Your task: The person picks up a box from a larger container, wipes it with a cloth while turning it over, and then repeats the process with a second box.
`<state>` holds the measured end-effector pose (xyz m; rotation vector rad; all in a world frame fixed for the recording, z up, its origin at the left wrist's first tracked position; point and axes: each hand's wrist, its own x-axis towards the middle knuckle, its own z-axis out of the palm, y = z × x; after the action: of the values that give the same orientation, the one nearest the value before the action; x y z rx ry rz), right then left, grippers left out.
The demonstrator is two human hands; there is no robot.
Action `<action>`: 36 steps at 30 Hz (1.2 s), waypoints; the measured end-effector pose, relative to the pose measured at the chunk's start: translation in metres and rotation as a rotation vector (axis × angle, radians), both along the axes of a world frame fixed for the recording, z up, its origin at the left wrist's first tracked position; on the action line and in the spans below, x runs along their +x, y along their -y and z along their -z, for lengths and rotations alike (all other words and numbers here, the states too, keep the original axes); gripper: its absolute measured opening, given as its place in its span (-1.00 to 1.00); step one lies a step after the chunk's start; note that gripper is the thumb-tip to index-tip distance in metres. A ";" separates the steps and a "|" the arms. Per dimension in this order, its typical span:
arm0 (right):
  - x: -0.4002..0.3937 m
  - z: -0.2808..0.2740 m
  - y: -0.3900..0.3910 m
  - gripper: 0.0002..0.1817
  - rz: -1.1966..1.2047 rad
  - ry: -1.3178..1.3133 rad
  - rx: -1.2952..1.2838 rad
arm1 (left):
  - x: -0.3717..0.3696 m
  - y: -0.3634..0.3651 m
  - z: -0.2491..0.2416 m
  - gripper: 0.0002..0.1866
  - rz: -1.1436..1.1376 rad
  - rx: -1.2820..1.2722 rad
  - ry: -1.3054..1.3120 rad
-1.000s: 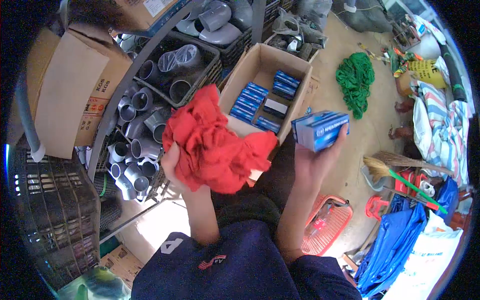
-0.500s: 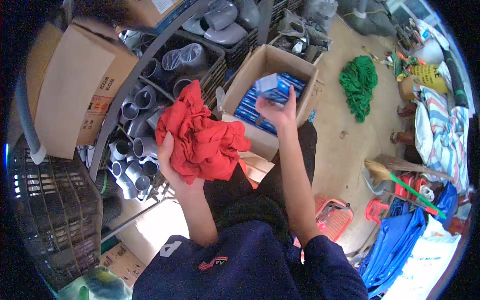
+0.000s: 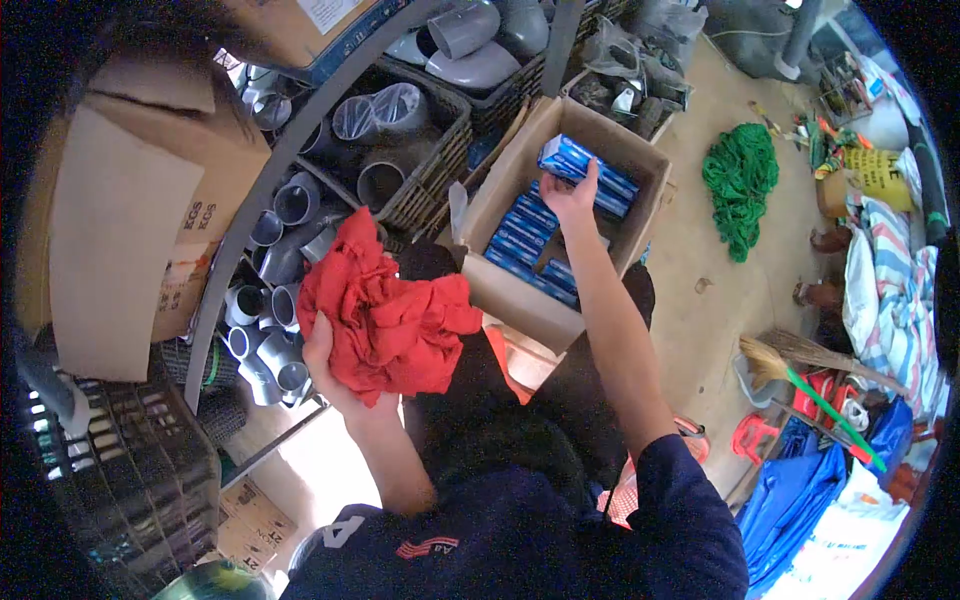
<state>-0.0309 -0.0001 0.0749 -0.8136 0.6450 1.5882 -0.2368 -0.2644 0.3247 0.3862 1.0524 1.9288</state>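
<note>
A crumpled red cloth point(image 3: 390, 320) is bunched in my left hand point(image 3: 335, 370), whose thumb shows at its lower left edge. My right hand point(image 3: 572, 195) reaches into an open cardboard box point(image 3: 630, 150), its fingers closed on a blue and white small box point(image 3: 565, 158) near the far end. Rows of similar blue boxes point(image 3: 520, 235) lie in the cardboard box, below and left of my right hand. The cloth hangs left of the cardboard box, apart from it.
Black crates point(image 3: 435, 150) with grey pipe fittings point(image 3: 295, 200) stand on the left, beside a large carton point(image 3: 130, 230). Green netting point(image 3: 740, 185) lies on the floor at right. Brooms point(image 3: 765, 365), blue sheeting point(image 3: 795, 500) and a striped sack point(image 3: 885, 280) are farther right.
My right hand has moved the blue and white box lower, onto the far end of the cardboard box's contents. The red cloth sits slightly lower and further left. The whole view has shifted.
</note>
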 end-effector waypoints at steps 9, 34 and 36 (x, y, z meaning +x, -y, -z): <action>0.010 0.052 -0.038 -0.38 0.011 -0.112 0.144 | -0.012 -0.026 0.015 -0.32 -0.019 -0.098 0.143; 0.020 0.151 -0.061 -0.70 0.132 0.264 0.158 | -0.011 -0.027 0.021 -0.34 0.066 -0.072 0.106; 0.024 0.153 -0.062 -0.75 0.024 0.214 0.009 | -0.009 -0.028 0.023 -0.34 0.076 -0.072 0.120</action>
<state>-0.0069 0.0624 -0.0786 -0.9506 0.4917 1.4569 -0.2462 -0.2362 0.3017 0.2630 1.0109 1.8181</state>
